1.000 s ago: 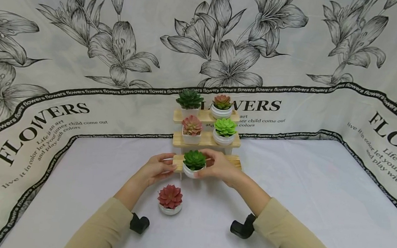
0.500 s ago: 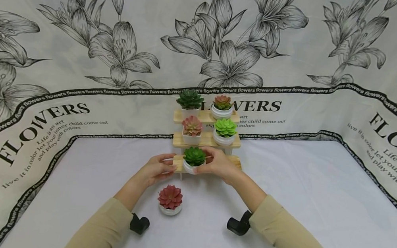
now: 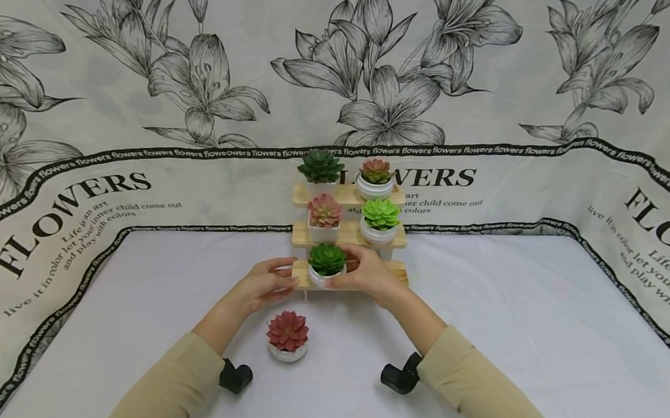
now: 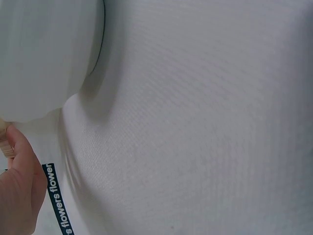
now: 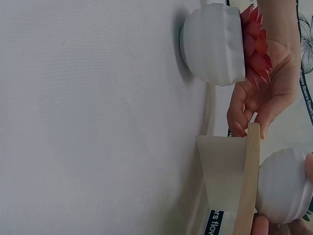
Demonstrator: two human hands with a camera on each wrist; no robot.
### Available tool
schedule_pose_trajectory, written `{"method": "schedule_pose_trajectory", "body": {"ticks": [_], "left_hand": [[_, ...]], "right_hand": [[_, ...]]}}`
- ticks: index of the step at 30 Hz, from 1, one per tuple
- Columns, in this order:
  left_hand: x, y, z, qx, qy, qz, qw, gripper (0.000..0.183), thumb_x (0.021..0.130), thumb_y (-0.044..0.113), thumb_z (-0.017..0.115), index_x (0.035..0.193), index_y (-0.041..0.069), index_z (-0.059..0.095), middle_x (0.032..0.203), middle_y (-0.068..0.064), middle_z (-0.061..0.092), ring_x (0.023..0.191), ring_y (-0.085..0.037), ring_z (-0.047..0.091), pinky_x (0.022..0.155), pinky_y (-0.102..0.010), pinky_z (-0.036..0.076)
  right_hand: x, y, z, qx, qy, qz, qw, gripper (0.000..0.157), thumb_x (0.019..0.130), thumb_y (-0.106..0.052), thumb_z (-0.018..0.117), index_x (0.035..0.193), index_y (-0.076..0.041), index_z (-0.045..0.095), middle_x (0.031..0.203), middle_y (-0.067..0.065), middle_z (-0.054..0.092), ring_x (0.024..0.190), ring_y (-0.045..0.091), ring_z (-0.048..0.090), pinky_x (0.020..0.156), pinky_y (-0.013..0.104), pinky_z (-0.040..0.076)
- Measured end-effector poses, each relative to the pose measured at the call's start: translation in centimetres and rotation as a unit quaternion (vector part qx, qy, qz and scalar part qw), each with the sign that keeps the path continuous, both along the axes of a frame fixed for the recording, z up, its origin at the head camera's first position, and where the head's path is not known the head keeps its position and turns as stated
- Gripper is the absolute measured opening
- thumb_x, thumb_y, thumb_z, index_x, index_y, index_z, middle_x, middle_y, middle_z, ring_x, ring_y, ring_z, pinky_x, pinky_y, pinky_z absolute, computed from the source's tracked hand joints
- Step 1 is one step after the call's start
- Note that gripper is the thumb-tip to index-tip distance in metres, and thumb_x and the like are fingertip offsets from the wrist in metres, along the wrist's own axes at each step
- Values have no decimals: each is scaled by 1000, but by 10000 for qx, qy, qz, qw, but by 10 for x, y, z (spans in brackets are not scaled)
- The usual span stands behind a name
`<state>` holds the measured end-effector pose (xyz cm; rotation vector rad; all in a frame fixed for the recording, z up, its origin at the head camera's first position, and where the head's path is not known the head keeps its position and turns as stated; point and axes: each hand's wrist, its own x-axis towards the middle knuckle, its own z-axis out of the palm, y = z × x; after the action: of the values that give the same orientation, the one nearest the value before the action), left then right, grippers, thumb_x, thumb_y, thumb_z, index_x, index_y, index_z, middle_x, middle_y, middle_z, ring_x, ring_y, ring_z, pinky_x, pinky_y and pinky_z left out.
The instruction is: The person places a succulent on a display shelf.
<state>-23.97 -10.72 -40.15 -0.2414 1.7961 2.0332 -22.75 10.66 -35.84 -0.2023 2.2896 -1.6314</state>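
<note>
My right hand [image 3: 373,277] grips a white pot with a green succulent [image 3: 327,260] at the left part of the lowest shelf of a wooden tiered stand [image 3: 347,289]. In the right wrist view, that white pot [image 5: 283,186] has its base against the shelf board [image 5: 252,166], with fingertips beside it. My left hand [image 3: 265,286] pinches the left end of the same shelf; its thumb and fingers also show in the left wrist view. On the table in front of the stand is a red succulent [image 3: 288,334] in a white pot.
Upper shelves bear a dark green succulent [image 3: 320,170], an orange-green one [image 3: 375,178], a pink one [image 3: 324,216] and a bright green one [image 3: 380,220]. Black wrist mounts [image 3: 236,377] sit under both forearms. Flower-printed cloth [image 3: 230,98] hangs behind the white table.
The right hand has moved the green succulent's pot slightly back and left, from the front edge further onto the lowest shelf. The left hand has stayed on the shelf end.
</note>
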Motion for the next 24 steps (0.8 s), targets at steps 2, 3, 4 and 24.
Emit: {"method": "schedule_pose_trajectory", "body": {"ticks": [2, 3, 4, 24], "left_hand": [[0, 0, 0, -19, 5, -4, 10000, 54, 89, -9, 54, 139, 1, 38, 131, -21, 44, 89, -14, 54, 79, -27, 48], [0, 0, 0, -33, 11, -10, 10000, 54, 89, -9, 54, 139, 1, 38, 132, -21, 44, 89, -13, 54, 79, -27, 48], [0, 0, 0, -38, 15, -14, 10000, 54, 89, -9, 54, 139, 1, 38, 132, -21, 44, 89, -13, 54, 79, -27, 48], [1, 0, 2, -78, -35, -1, 10000, 54, 89, -9, 54, 139, 1, 39, 134, -21, 43, 91, -14, 55, 82, -29, 48]], "right_hand": [[0, 0, 0, -36, 28, -8, 10000, 72, 73, -5, 76, 137, -1, 42, 122, 17, 51, 105, 26, 49, 82, 31, 47], [0, -1, -1, -48, 48, -7, 10000, 72, 73, -4, 76, 137, -1, 42, 121, 17, 52, 105, 26, 49, 81, 31, 47], [0, -1, -1, -62, 65, -9, 10000, 72, 73, -4, 76, 136, 0, 42, 121, 18, 52, 105, 26, 49, 82, 31, 47], [-2, 2, -2, -179, 245, 132, 9995, 69, 74, 0, 74, 135, 3, 43, 124, 21, 51, 107, 30, 52, 82, 31, 48]]}}
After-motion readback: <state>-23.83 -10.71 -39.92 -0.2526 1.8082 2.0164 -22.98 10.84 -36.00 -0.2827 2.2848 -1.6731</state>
